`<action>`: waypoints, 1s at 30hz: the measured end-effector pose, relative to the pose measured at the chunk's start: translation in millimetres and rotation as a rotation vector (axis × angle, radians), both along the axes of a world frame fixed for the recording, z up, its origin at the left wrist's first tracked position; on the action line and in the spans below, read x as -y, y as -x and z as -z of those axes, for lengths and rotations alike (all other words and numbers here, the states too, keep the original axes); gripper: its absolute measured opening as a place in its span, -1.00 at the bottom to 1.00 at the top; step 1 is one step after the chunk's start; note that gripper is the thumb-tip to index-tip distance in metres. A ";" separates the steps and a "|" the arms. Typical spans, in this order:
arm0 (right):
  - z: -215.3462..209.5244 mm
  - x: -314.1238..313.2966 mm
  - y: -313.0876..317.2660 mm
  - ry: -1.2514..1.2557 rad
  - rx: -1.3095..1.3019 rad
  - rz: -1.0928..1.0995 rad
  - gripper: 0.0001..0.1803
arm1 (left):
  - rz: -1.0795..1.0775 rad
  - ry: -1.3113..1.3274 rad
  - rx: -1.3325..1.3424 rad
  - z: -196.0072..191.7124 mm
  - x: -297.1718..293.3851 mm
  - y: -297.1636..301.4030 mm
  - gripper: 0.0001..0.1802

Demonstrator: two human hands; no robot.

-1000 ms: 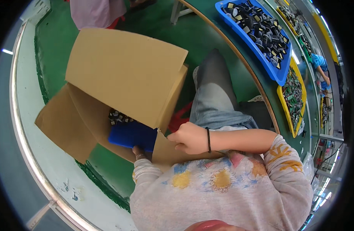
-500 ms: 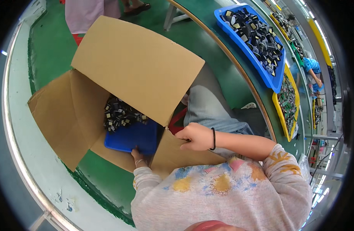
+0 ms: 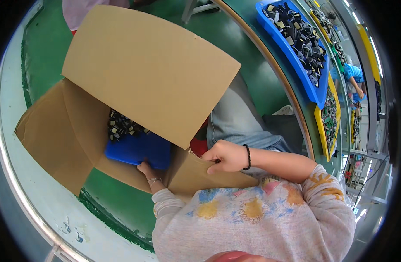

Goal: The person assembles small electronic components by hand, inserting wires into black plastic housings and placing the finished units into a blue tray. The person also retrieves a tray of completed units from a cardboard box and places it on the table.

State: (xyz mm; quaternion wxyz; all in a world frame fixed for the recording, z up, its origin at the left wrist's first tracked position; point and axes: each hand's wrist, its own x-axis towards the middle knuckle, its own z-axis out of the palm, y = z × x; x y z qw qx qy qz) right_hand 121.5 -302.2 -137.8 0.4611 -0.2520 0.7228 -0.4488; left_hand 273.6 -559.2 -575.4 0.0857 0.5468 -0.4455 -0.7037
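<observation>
Reaching down into a large open box of brown cardboard (image 3: 196,174) at ten o'clock, the person has a left hand (image 3: 146,168) at the near edge of a flat, rectangular, blue plastic tray (image 3: 137,150) inside it. Most of that hand's fingers are out of my sight, so I can't tell whether they close on the tray. The right hand (image 3: 226,156), at eleven o'clock from the person's chest, has its fingers curled over the box's upper edge, gripping the cardboard. A heap of small black parts with pale squares (image 3: 122,125) sits in the box at the tray's eleven o'clock side, partly hidden by a wide flap (image 3: 148,65); whether any rest on the tray I can't see.

On the green tabletop (image 3: 248,17) at one o'clock, a second blue tray with raised walls (image 3: 311,89) is piled with similar black pieces (image 3: 296,41). Just beside it, between one and two o'clock, a yellow tray (image 3: 325,146) holds small green and silvery bits (image 3: 330,115).
</observation>
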 end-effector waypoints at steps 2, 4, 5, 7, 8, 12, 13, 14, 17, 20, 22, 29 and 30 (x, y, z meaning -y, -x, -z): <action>1.9 0.2 2.7 -0.027 0.032 -0.008 -0.81 | 0.008 0.108 -0.034 -14.9 2.3 11.7 -0.63; 2.0 -1.3 2.8 -0.047 0.054 0.012 -0.80 | 0.068 0.149 -0.087 -38.6 -0.6 24.1 -0.61; 2.0 -2.7 2.6 -0.049 0.062 0.034 -0.82 | 0.098 0.169 -0.113 -45.1 -2.3 27.2 -0.60; -2.9 0.2 5.8 -0.116 -0.083 -0.010 -0.84 | 0.113 0.180 -0.070 -29.5 -2.4 23.8 -0.60; -7.5 3.3 10.1 -0.178 -0.234 -0.066 -0.85 | 0.124 0.185 -0.048 -16.9 -2.2 22.7 -0.60; -40.6 57.8 18.8 -0.398 -1.095 0.019 -0.69 | 0.052 0.181 0.004 11.1 -4.9 20.5 -0.60; -42.1 66.8 29.9 -0.388 -1.204 -0.005 -0.57 | 0.094 0.178 0.027 2.0 -7.6 20.5 -0.60; -39.3 76.3 48.2 -0.373 -1.315 -0.035 -0.45 | 0.131 0.177 0.049 -7.0 -12.5 22.1 -0.61; 15.7 91.6 94.7 -0.665 -1.375 0.141 -0.12 | 0.143 0.306 0.068 -0.3 -22.5 25.5 -0.64; 34.3 87.1 121.1 -0.761 -0.838 0.093 -0.14 | 0.129 0.004 0.278 -15.1 -19.0 32.3 -0.58; 30.8 82.4 129.9 -0.741 -0.715 0.016 -0.26 | -0.075 0.011 0.182 -4.8 -6.1 28.4 -0.56; -15.1 76.6 96.4 -0.588 -0.782 -0.112 -0.47 | -0.241 0.057 -0.011 1.8 20.8 23.1 -0.50; -35.8 95.2 77.9 -0.541 -0.765 -0.192 -0.50 | -0.257 0.077 -0.028 5.0 27.0 12.8 -0.50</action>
